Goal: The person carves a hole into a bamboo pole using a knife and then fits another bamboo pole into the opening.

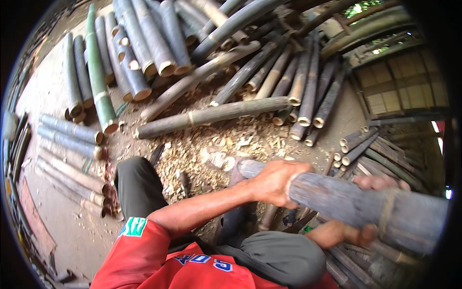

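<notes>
A thick grey-brown bamboo pole (337, 196) slants across the right side, its far part running out past the right rim. Wrapped round its thinner end is my left hand (284, 180), with the arm stretched across my body. Farther along, my right hand (346, 233) grips the same pole from below. Its thumb shows on the near side and its fingertips on the far side; the palm is hidden by the pole. The pole lies above my bent right knee, close to a ring-like node.
Pale wood shavings (216, 156) cover the ground before me. Two long poles (216, 115) lie crosswise beyond them, with a large stack of bamboo (144, 43) behind. Shorter poles (72, 135) rest at left. More cut bamboo (356, 144) is piled at right, near a woven wall (399, 82).
</notes>
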{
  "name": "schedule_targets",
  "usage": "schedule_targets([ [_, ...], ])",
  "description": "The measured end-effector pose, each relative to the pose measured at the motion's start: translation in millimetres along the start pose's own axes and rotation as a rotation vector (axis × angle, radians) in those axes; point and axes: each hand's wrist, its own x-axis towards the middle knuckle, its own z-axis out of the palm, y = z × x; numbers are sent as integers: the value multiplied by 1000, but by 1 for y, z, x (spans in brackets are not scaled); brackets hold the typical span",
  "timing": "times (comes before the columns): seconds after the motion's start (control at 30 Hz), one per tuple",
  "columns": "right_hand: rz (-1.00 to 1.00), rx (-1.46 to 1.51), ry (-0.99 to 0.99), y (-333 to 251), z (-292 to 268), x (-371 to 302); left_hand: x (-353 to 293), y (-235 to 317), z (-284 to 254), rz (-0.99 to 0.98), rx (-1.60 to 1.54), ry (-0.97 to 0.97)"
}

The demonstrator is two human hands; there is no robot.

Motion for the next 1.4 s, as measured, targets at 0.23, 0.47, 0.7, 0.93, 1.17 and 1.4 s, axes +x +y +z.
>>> schedule_targets([
  [0.23, -13, -251, 199, -7, 11, -3, -12, -8, 15, 23, 46, 148],
  [0.47, -7, -305, 387, 26, -3, 5, 10, -5, 0, -67, 75, 137],
  [0.7, -30, -189, 191, 11, -39, -2, 4, -5, 11, -62, 74, 126],
  [0.93, -12, -336, 365, 14, -35, 3, 2, -2, 18, -92, 167, 192],
  [1.17, 9, -269, 319, -6, -37, -9, 0, 4, 21, -15, 181, 225],
  [1.4, 35, -277, 307, 9, -11, -20, 32, 38, 45, 45, -80, -16],
])
